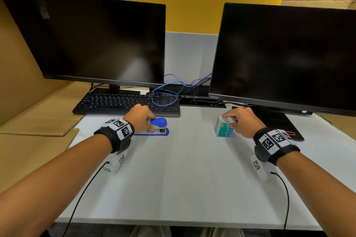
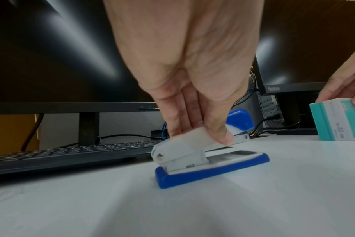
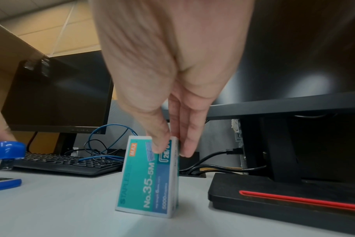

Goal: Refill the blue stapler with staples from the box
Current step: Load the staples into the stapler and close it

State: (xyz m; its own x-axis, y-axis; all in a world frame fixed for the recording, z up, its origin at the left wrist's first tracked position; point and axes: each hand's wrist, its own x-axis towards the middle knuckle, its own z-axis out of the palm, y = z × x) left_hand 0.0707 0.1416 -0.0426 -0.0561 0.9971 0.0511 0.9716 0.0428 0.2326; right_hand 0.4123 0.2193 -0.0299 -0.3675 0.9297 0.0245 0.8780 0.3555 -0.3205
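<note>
Pinching the blue stapler (image 2: 211, 154) by its white arm, the left hand (image 2: 184, 77) steadies it. Beside it, the right hand (image 3: 172, 80) pinches the upright staple box (image 3: 150, 176) at its top. Judging by this, the refill has barely begun: no staples are out.

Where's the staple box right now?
In the head view the staple box stands on end on the white desk, right of the blue stapler, before the right monitor's base, its top pinched by the right hand.

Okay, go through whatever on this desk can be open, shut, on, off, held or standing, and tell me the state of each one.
Blue stapler: on its base, top arm slightly raised, not swung open.
Staple box: upright on end, closed.
Left hand: pinches the stapler's white arm.
Right hand: pinches the box's top end.
Left monitor: screen dark.
Right monitor: screen dark.
</note>
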